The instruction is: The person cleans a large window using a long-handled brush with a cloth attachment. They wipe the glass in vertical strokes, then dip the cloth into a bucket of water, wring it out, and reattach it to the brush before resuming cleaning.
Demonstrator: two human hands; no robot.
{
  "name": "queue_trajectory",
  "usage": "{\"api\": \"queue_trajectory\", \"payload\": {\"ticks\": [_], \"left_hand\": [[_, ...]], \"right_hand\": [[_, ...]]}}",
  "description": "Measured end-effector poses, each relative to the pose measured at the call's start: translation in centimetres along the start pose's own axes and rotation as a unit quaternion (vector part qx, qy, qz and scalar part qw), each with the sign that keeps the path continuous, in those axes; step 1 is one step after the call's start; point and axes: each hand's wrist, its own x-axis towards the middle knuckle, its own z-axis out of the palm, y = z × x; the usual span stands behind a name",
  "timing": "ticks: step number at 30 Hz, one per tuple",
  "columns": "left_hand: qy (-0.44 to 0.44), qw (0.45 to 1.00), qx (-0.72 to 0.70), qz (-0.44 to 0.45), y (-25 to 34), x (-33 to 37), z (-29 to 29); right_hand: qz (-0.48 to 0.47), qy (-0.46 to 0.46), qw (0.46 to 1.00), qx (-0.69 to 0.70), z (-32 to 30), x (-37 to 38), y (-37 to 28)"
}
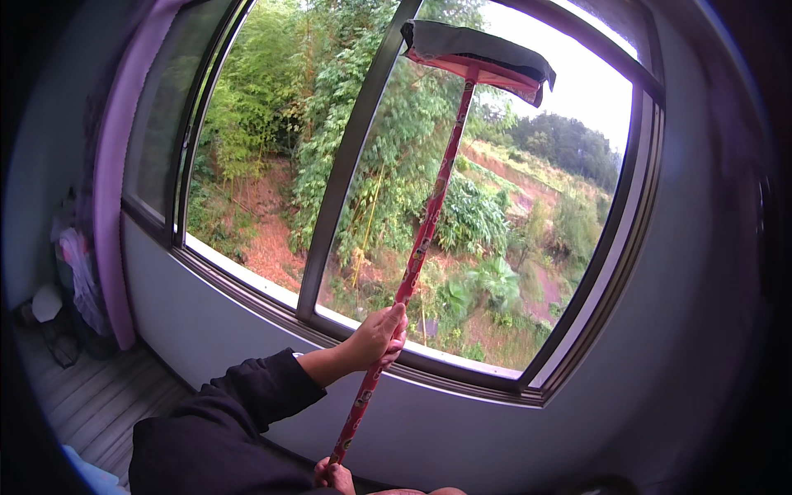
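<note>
My left hand (378,334) grips a long red patterned pole (429,214) about a third of the way up, its black sleeve coming in from the lower left. At the bottom edge my right hand (334,476) is closed around the pole's lower end and is only partly in view. The pole slants up to the right to a flat red cleaning head wrapped in a dark grey cloth (478,51). That head rests against the upper part of the right window pane (528,231).
A wide window with a dark frame and a middle bar (346,165) looks out on trees and a red-earth slope. A grey sill wall (462,421) runs below it. A purple curtain (111,190) hangs at left, with clutter on the wooden floor (91,396) beneath.
</note>
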Motion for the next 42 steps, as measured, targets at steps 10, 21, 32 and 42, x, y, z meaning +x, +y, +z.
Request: {"api": "queue_trajectory", "payload": {"ticks": [10, 21, 32, 42], "left_hand": [[-0.023, 0.999, 0.045, 0.016, 7.9, 3.5, -1.0], [-0.054, 0.997, 0.048, 0.019, 17.0, 8.9, -7.2], [-0.073, 0.997, -0.023, 0.027, 8.6, 2.8, -6.0], [-0.052, 0.997, -0.048, 0.008, 3.9, 1.8, -2.9]], "right_hand": [[-0.159, -0.003, 0.985, -0.065, 11.6, 2.1, -4.9], [-0.181, 0.032, 0.978, -0.096, 22.4, 10.4, -11.2], [-0.173, 0.136, 0.965, -0.146, 13.4, 5.5, -2.6], [-0.180, 0.158, 0.966, -0.096, 4.4, 4.0, 2.9]]}}
